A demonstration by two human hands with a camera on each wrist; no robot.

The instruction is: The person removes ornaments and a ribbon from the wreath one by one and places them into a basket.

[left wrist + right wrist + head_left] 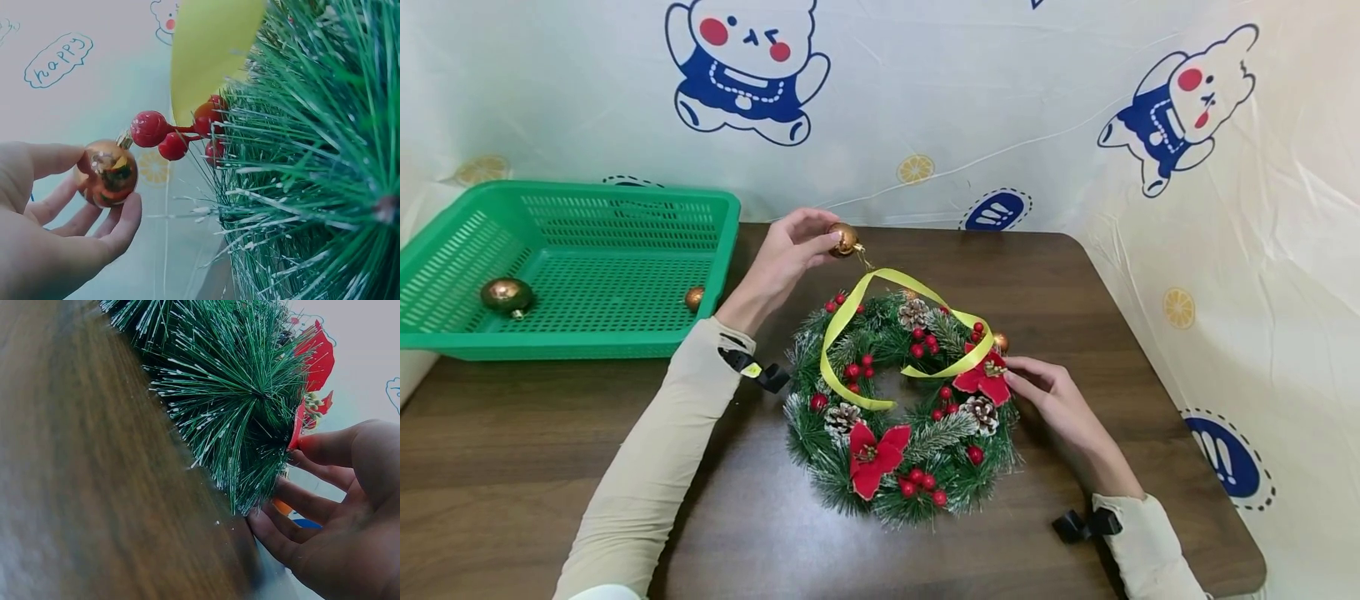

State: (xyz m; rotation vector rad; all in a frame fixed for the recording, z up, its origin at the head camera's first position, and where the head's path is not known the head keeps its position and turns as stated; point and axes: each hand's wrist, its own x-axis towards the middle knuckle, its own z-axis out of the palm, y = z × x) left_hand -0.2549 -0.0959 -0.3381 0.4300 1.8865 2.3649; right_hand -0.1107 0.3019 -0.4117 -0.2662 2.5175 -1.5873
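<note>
before you spreads a dark wood-grain tabletop (985,558) with rounded corners, a pale sheen on its near part. behind it and to your right hangs a creased whitish sheet (1000,75), perhaps cloth or plastic, printed with blue-clad cartoon animals (741,92), orange slices (916,169) and blue ovals (997,210).

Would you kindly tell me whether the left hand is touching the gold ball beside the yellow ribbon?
Touching: the left wrist view shows the left hand holding the gold ball, thumb and fingertips against its surface.
</note>
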